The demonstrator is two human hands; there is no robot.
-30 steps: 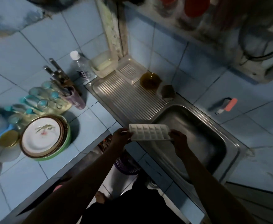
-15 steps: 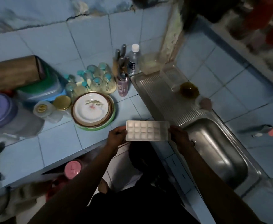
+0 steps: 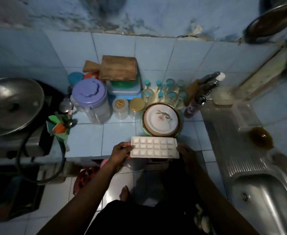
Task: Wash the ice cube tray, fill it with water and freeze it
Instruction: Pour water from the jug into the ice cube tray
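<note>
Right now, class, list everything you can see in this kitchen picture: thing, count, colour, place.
ice cube tray: one, white, held level over the counter edge
plates: a stack, white top, behind tray
glasses: several, teal-tinted, by wall
jars: two, gold lids, left of plates
pitcher: one, purple lid, counter left
cutting board: one, wooden, on containers
sink: one, steel, right
pot lid: one, steel, stove
hands: left hand and right hand grip tray ends

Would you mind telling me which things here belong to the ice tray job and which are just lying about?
Job: ice tray, held by left hand and right hand; sink.

Lying about: plates, glasses, cutting board, jug, jars, pan lid.
</note>
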